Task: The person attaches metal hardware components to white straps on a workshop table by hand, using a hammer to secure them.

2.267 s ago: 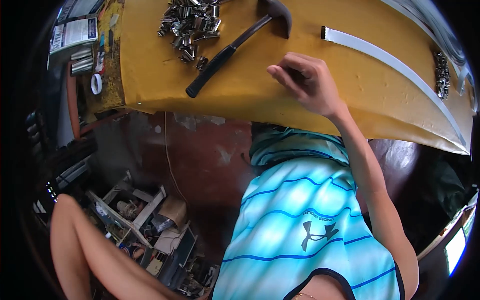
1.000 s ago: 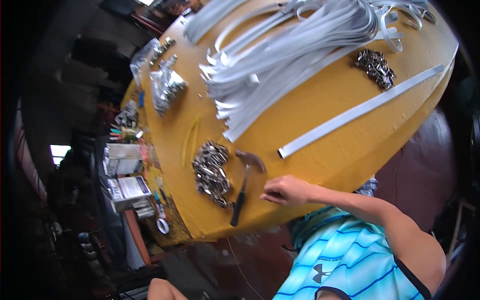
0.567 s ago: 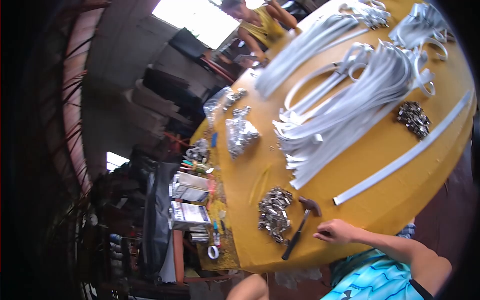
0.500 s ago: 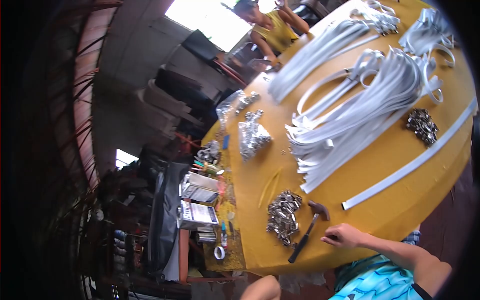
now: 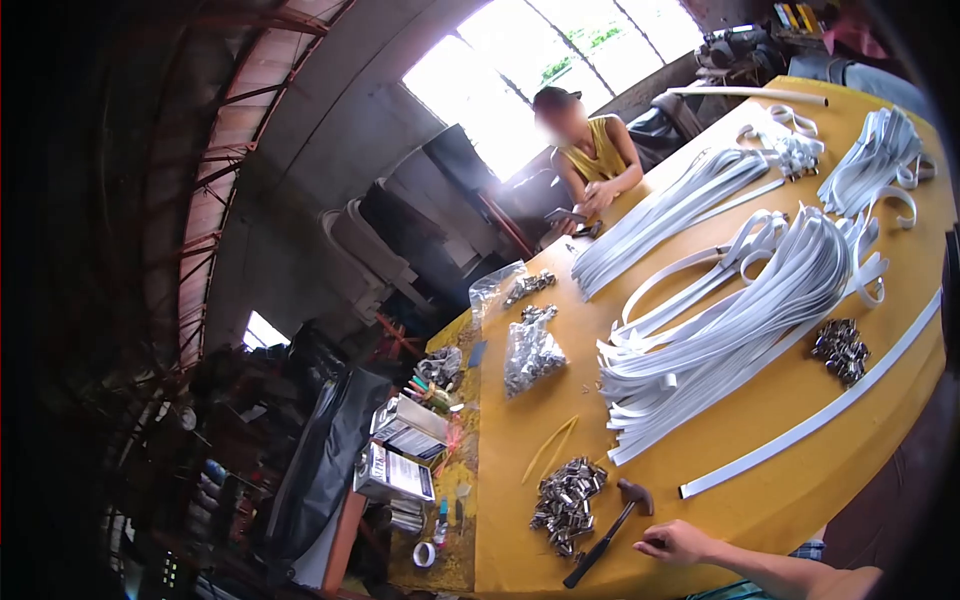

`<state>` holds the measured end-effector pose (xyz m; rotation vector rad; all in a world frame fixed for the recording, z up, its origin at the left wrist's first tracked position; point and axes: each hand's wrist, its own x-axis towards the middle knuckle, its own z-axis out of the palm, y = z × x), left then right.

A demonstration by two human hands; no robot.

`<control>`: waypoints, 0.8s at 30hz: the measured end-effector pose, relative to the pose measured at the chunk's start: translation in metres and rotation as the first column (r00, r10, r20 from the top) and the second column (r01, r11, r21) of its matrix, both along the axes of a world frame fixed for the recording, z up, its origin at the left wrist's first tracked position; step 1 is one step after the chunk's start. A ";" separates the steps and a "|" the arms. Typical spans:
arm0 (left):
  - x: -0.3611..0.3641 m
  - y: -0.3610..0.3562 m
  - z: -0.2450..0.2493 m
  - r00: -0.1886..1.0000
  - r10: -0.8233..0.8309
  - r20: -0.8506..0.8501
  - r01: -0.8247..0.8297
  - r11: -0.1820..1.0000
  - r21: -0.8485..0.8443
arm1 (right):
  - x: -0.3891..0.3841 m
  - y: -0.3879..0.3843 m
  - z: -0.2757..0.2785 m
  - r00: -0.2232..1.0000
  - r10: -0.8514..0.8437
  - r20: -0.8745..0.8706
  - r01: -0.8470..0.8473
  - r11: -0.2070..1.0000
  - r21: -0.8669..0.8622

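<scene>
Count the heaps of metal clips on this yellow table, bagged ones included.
4. One loose heap beside the hammer; another heap by the long single strap; two clear bags: one mid-table, one farther back. Others may hide under strap bundles.

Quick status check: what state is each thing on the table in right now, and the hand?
Right hand: resting on the table, fingers curled, grip unclear.
Hammer: lying flat, not held.
Single strap: laid out straight near the edge.
Strap bundle: piled loosely.
Clip pile: loose heap beside the hammer.
Clip bag: filled, lying on the table.
</scene>
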<state>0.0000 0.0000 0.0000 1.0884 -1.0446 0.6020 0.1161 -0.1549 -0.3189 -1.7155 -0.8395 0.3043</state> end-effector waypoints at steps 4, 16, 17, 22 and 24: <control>0.005 0.005 0.009 1.000 0.031 0.002 -0.031 0.999 -0.014 | 0.000 0.002 -0.004 1.000 0.001 0.001 -0.001 1.000 0.019; -0.005 0.010 0.023 0.992 0.113 0.048 -0.113 0.994 -0.006 | -0.006 -0.010 0.046 0.997 -0.017 -0.070 0.028 0.987 0.160; -0.007 0.010 0.025 0.991 0.124 0.051 -0.124 0.992 -0.005 | -0.007 -0.009 0.045 0.997 -0.019 -0.073 0.031 0.985 0.169; -0.007 0.013 0.032 0.988 0.147 0.054 -0.147 0.989 -0.005 | -0.011 -0.008 0.037 0.997 -0.039 -0.064 0.051 0.981 0.185; -0.007 0.014 0.034 0.987 0.148 0.060 -0.148 0.989 -0.008 | -0.009 -0.007 0.035 0.995 -0.046 -0.090 0.062 0.980 0.191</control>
